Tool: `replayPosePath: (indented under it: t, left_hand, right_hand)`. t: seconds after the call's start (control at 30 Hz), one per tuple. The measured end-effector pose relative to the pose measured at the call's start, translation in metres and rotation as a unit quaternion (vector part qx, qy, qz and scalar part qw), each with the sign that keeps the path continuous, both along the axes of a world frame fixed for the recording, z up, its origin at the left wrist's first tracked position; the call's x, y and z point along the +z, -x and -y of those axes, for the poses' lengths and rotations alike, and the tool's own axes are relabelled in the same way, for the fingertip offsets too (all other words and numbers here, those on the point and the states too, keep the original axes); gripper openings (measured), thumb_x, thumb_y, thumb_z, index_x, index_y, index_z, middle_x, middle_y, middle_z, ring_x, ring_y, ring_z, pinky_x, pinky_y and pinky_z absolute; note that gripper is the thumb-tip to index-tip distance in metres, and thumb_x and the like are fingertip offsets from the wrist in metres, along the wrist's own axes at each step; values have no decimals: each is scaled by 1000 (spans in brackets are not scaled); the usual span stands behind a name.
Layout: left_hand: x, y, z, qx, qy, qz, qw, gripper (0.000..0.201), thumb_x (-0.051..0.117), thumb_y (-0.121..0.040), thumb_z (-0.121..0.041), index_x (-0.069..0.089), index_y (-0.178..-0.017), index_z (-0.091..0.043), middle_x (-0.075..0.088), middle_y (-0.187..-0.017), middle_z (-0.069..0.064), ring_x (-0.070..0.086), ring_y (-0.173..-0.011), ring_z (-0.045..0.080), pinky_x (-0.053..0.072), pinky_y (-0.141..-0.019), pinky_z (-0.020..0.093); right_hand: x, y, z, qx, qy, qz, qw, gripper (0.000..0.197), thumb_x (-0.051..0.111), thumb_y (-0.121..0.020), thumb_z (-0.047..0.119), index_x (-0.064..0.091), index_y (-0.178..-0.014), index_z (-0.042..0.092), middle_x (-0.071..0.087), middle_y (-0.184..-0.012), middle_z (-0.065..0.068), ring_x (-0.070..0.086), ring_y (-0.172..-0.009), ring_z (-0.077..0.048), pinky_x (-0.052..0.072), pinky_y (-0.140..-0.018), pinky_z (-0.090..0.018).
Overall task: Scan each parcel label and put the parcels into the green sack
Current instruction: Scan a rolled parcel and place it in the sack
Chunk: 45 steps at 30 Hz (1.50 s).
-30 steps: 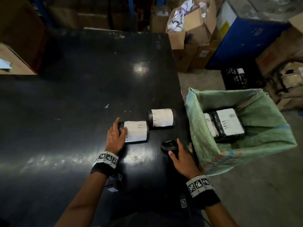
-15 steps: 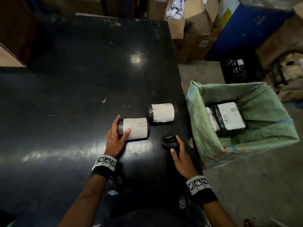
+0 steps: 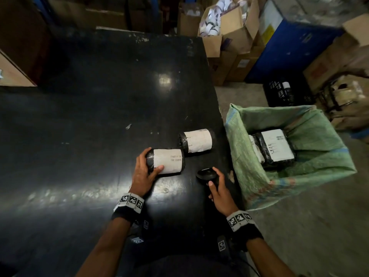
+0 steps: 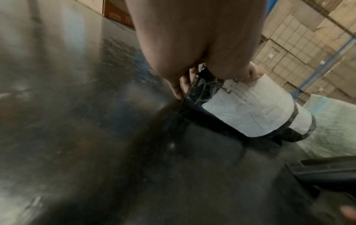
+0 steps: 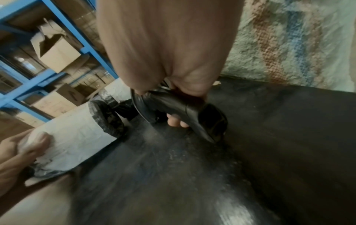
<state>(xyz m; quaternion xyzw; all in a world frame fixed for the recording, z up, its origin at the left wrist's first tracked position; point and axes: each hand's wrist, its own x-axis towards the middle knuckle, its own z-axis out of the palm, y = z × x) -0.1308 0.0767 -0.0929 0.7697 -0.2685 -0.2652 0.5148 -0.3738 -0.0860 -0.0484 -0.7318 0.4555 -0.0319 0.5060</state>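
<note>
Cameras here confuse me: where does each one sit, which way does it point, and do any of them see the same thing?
Head: worn on the head, looking down at the table, two parcels, sack; both forearms, left hand and right hand show.
Left wrist: looks along the left hand at the near parcel it grips.
Right wrist: looks along the right hand at the scanner it holds; the left hand's fingers show.
Shared: all three see the near parcel.

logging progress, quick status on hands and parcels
Left hand grips near black-wrapped cylindrical parcel. Right hand grips black handheld scanner. Second parcel waits; green woven sack path clear.
</note>
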Motion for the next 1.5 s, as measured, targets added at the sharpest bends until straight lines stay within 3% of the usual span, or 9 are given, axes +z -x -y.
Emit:
replayPosePath:
  t: [0.13, 0.33, 0.43, 0.6, 0.7, 0.9, 1.13, 1.3, 1.5]
  left_hand:
    - [3, -2, 2, 14, 11, 9, 1000, 78, 79, -87, -33, 35, -150, -27, 39, -138, -1, 51, -128, 23, 49, -110, 52]
    - [16, -9, 7, 31, 43, 23, 998, 76, 78, -88, -26, 34, -150, -18, 40, -145, 9, 48, -135, 26, 42, -117, 52]
    - [29, -12, 14, 51, 66, 46, 995, 82, 70, -84, -45, 35, -150, -12, 40, -147, 10, 47, -136, 25, 38, -120, 44]
    - [53, -18, 28, 81, 92, 73, 990, 75, 77, -89, -12, 34, -151, -5, 39, -148, 14, 45, -136, 22, 34, -119, 26]
    - [66, -21, 36, 99, 113, 94, 984, 76, 75, -88, -21, 34, -150, -4, 38, -149, 15, 41, -132, 8, 30, -115, 11]
    - [79, -30, 53, 111, 114, 116, 980, 76, 74, -88, -25, 34, -151, -8, 38, -147, 9, 45, -136, 29, 38, -118, 44]
    - [89, -38, 69, 91, 114, 130, 981, 77, 76, -90, -15, 32, -152, -3, 39, -150, 17, 41, -137, 28, 31, -119, 23]
    - [94, -33, 72, 86, 137, 125, 979, 84, 64, -86, -44, 30, -153, -6, 38, -151, 14, 42, -139, 26, 36, -120, 38]
    - [94, -27, 73, 103, 153, 107, 977, 84, 68, -85, -40, 32, -152, -4, 37, -152, 16, 42, -137, 20, 29, -113, 7]
  right_hand:
    - [11, -3, -3, 18, 14, 27, 999, 47, 44, -103, 29, 28, -146, 41, 60, -132, -5, 58, -70, -1, 49, -60, -13]
    - [48, -20, -8, 39, 30, 103, 993, 50, 44, -103, 31, 26, -147, 47, 58, -122, 1, 57, -80, 2, 51, -69, -15]
    - [72, -33, -10, 54, 40, 139, 988, 53, 45, -103, 29, 24, -148, 45, 57, -125, 0, 56, -84, 2, 50, -70, -14]
    - [117, -55, -18, 71, 66, 204, 974, 57, 49, -102, 20, 24, -150, 39, 53, -139, 6, 59, -79, -1, 49, -74, -13]
    - [139, -67, -23, 84, 77, 221, 969, 58, 48, -102, 20, 22, -150, 41, 55, -134, 8, 61, -75, -5, 49, -73, -14]
    - [163, -88, -30, 93, 81, 260, 958, 58, 47, -102, 15, 25, -150, 37, 55, -134, -7, 57, -92, -7, 48, -74, -9]
    - [175, -101, -41, 97, 86, 278, 952, 59, 47, -102, 17, 23, -149, 42, 53, -138, -9, 51, -104, -12, 52, -92, -22]
    - [178, -102, -44, 99, 80, 282, 951, 56, 45, -103, 20, 22, -150, 40, 53, -138, -12, 53, -97, -10, 48, -77, -9]
    - [182, -99, -43, 83, 79, 290, 950, 56, 45, -103, 20, 22, -149, 43, 53, -138, -12, 55, -100, -13, 49, -72, -10]
